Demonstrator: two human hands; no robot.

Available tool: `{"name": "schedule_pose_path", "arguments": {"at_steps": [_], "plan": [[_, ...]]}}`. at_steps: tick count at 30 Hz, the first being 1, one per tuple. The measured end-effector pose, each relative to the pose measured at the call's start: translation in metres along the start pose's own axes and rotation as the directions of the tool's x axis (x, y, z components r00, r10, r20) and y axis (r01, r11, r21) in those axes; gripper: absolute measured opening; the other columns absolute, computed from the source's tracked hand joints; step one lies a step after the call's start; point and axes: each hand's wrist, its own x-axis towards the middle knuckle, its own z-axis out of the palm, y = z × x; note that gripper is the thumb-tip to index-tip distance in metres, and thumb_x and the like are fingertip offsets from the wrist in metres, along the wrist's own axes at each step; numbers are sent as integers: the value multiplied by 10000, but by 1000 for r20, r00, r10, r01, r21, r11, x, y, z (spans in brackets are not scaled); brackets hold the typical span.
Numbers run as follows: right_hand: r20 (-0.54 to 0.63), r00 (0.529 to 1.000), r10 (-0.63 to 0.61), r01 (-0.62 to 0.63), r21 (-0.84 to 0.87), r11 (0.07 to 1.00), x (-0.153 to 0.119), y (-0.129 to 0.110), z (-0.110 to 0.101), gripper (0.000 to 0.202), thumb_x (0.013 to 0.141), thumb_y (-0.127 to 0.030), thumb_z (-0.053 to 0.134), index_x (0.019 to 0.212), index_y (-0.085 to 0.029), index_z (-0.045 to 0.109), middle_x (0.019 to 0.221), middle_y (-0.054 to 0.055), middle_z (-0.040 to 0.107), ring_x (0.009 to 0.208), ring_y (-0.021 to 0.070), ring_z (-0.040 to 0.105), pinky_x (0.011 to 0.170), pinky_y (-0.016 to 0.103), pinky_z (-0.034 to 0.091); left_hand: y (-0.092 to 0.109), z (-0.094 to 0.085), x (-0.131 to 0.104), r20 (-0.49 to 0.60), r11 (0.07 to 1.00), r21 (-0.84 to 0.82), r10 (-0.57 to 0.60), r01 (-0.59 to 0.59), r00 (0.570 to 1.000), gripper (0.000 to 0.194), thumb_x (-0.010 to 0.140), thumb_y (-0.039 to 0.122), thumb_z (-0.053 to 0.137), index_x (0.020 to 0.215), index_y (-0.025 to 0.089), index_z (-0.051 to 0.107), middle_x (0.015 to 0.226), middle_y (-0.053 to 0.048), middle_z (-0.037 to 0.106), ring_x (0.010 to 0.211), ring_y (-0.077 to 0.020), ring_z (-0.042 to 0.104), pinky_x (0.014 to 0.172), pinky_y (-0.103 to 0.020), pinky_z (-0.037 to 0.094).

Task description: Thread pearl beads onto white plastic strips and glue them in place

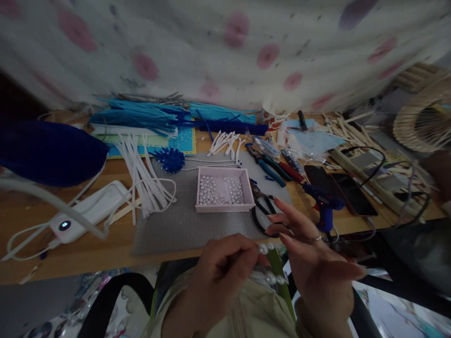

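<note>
My left hand [225, 277] is closed, its thumb and fingers pinching a short string of white pearl beads [270, 278] above my lap. Beside it on the right, my right hand [313, 263] is spread, palm partly up, with a ring on one finger and nothing visible between its fingers. Just beyond both hands, a pale pink box [225, 208] holds loose pearl beads on a grey mat [165, 234]. Black-handled cutters [262, 206] lie right of the box. A blue tinsel flower [171, 160] with bead chains sits behind it to the left.
White pipe cleaners [143, 178] and a white power bank [91, 211] lie at left. Blue pipe cleaners [141, 117] are at the back. Pliers [269, 166], a blue glue gun [324, 204], phones [354, 193] and a power strip [373, 173] are at right.
</note>
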Motion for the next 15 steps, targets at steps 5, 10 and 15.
{"name": "schedule_pose_path", "arguments": {"at_steps": [5,10,15], "plan": [[-23,1000,10,-9,61,998,2,2,-3,545,1041,-636,311,1145,-417,799,1462,-15,646,1098,253,694,852,389,620,-4,-1,1,-62,1000,-12,-30,29,998,454,932,592,636,780,181,755,630,11,562,525,-106,322,498,-270,226],[-83,996,12,-7,67,998,2,1,0,487,1028,-632,388,1108,-406,813,1425,-10,674,1072,242,698,864,382,605,-6,-2,1,-77,999,-49,-15,11,997,495,922,638,624,784,187,771,535,67,355,480,-86,248,465,-263,171],[-208,973,101,-88,70,994,0,-2,11,550,1023,-648,382,1027,-352,845,1318,47,726,1062,250,687,874,399,571,-8,-2,3,-103,976,-213,-58,35,993,455,878,636,688,789,196,761,538,74,374,466,-68,249,429,-227,153]]}}
